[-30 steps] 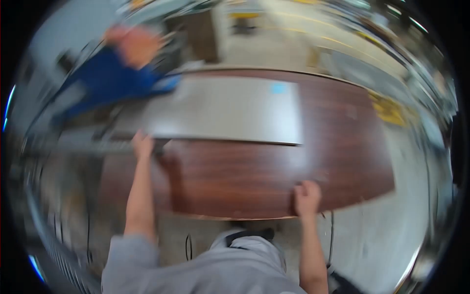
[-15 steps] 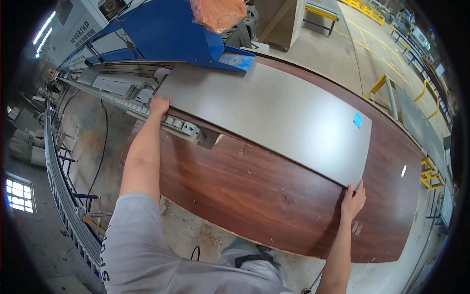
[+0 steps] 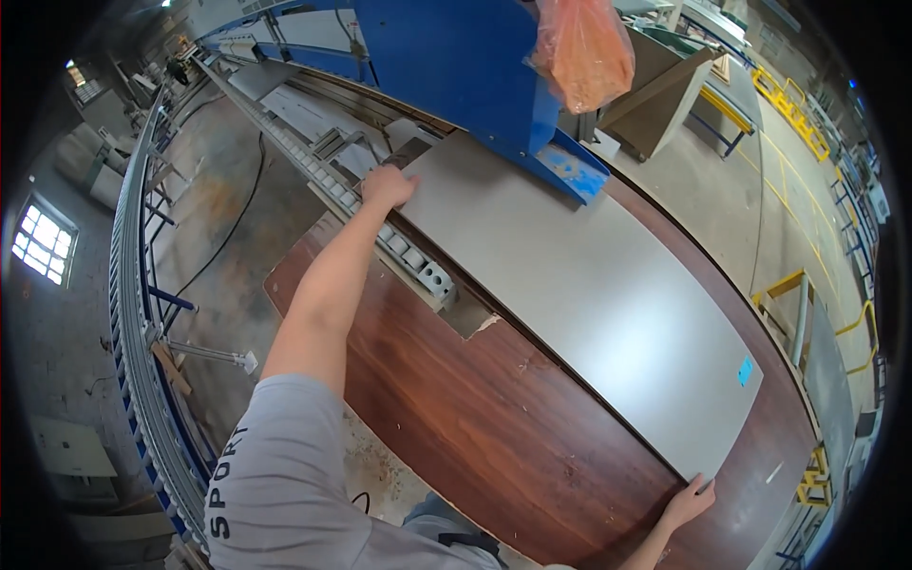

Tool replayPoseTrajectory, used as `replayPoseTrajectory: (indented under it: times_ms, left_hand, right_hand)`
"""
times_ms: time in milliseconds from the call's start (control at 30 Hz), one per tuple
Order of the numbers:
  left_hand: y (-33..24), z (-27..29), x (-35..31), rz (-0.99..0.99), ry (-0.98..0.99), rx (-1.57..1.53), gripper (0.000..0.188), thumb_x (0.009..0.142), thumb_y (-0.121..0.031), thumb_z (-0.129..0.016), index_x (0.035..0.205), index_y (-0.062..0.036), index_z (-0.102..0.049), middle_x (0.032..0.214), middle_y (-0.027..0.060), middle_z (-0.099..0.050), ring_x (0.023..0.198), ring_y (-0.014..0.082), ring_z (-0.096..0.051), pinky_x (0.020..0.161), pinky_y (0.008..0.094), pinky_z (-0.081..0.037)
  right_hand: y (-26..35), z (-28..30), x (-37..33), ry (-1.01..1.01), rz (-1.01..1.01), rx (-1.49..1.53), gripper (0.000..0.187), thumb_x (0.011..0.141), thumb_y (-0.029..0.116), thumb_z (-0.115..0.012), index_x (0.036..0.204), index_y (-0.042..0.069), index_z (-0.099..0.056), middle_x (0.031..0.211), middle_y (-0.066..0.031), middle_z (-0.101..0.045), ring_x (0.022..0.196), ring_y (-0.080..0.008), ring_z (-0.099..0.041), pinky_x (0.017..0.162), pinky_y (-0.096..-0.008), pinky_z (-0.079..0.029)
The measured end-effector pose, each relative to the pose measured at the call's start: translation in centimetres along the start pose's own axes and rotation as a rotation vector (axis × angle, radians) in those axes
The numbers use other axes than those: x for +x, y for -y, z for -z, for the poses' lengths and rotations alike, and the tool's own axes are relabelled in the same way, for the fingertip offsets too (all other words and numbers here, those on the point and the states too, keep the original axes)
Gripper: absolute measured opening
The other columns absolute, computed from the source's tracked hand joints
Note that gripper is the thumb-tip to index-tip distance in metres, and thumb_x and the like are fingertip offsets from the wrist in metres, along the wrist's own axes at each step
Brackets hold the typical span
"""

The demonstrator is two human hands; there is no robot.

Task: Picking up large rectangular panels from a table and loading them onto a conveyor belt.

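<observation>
A long grey panel (image 3: 570, 285) with a small blue sticker (image 3: 745, 370) near its right end lies flat on a reddish-brown wood-grain tabletop (image 3: 446, 380). My left hand (image 3: 388, 186) is closed on the panel's left end, at the near corner, beside a row of white rollers (image 3: 408, 255). At the opposite end, my right hand (image 3: 690, 503) grips the near right corner, its fingertips partly hidden by the panel's edge. The panel's far side passes close to a blue metal bracket (image 3: 573, 173) on the machine; whether they touch I cannot tell.
The blue machine housing (image 3: 446, 66) rises behind the panel, with an orange-filled plastic bag (image 3: 584, 57) hanging from it. A roller conveyor (image 3: 128, 294) curves along the left. The tabletop has a rough cutout near the white rollers. Yellow-framed stands (image 3: 793, 294) are at right.
My view has shifted, so the panel, tabletop and machine appear lower and further right. Both hands keep their holds on the panel's two near corners.
</observation>
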State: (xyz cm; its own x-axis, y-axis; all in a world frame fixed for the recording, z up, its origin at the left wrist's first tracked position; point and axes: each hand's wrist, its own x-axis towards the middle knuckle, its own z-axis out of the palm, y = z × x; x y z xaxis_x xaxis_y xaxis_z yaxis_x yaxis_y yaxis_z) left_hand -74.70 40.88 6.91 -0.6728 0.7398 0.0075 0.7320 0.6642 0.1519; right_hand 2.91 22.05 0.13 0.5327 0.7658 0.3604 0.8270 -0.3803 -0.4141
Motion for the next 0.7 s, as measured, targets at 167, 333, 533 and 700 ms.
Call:
replayPoseTrajectory:
  times_ms: [167, 333, 533, 700]
  left_hand:
    - [0.4, 1.5, -5.2, -0.061, -0.01, 0.102, 0.054, 0.084, -0.049, -0.055, 0.101, 0.0011, -0.066, 0.108, 0.0231, -0.063, 0.102, 0.0364, -0.059, 0.086, 0.0459, -0.045]
    - [0.9, 0.0, -9.4, -0.22, -0.208, 0.185, 0.052, 0.085, -0.048, -0.054, 0.098, 0.0005, -0.066, 0.102, 0.0231, -0.064, 0.099, 0.036, -0.06, 0.086, 0.0468, -0.045]
    - [-0.8, -1.7, -5.8, -0.285, 0.016, -0.021, 0.062, 0.082, -0.054, -0.054, 0.106, 0.0026, -0.063, 0.109, 0.0255, -0.061, 0.105, 0.0388, -0.057, 0.09, 0.0441, -0.044]
    - [-0.8, -1.7, -2.7, -0.164, 0.123, 0.005, 0.064, 0.076, -0.055, -0.06, 0.103, 0.0037, -0.065, 0.107, 0.0262, -0.062, 0.104, 0.0391, -0.058, 0.087, 0.0442, -0.046]
  right_hand:
    - [-0.8, -0.1, 1.7, -0.018, -0.097, -0.176, 0.053, 0.09, 0.037, -0.053, 0.122, -0.005, -0.052, 0.116, -0.0243, -0.052, 0.109, -0.0385, -0.049, 0.095, -0.0443, -0.038]
    - [-2.6, 1.0, 2.5, -0.043, -0.137, -0.255, 0.054, 0.091, 0.042, -0.05, 0.123, -0.001, -0.053, 0.116, -0.0211, -0.052, 0.109, -0.0374, -0.049, 0.094, -0.0444, -0.039]
    - [-5.6, 2.2, 2.9, -0.085, -0.029, -0.268, 0.051, 0.091, 0.042, -0.051, 0.12, 0.001, -0.054, 0.119, -0.0198, -0.053, 0.111, -0.0375, -0.049, 0.093, -0.0463, -0.04]
    - [-3.1, 1.7, 3.7, -0.04, -0.061, -0.196, 0.049, 0.09, 0.036, -0.052, 0.126, 0.003, -0.05, 0.12, -0.0196, -0.052, 0.111, -0.0363, -0.049, 0.094, -0.0437, -0.04]
